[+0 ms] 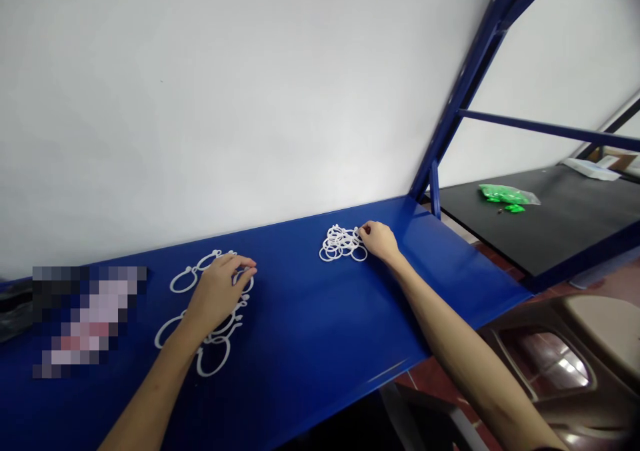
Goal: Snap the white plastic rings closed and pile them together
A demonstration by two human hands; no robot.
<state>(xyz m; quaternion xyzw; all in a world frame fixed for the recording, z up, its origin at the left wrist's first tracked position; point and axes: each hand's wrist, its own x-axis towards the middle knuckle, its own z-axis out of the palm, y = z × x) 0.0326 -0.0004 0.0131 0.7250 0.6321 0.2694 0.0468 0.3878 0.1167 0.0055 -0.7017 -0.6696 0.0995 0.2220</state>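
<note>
Thin white plastic rings with small knobs lie on the blue table in two groups. Over the looser left-hand group of rings [214, 361] is my left hand [220, 290], thumb and forefinger apart and nothing visible between them. It hides part of several rings. Farther right is a tight, overlapping pile of white plastic rings [333, 244]. My right hand [379, 239] is at the right edge of this pile, its fingers curled into a pinch on a ring there. The fingertips are partly hidden.
The blue table [295, 344] meets a white wall [250, 104]. A blurred-out flat item [95, 318] lies at the left. Blue frame posts [465, 84] rise at the right, beyond which a black table [540, 224] holds a bag of green pieces [505, 194]. A brown chair [550, 364] stands below.
</note>
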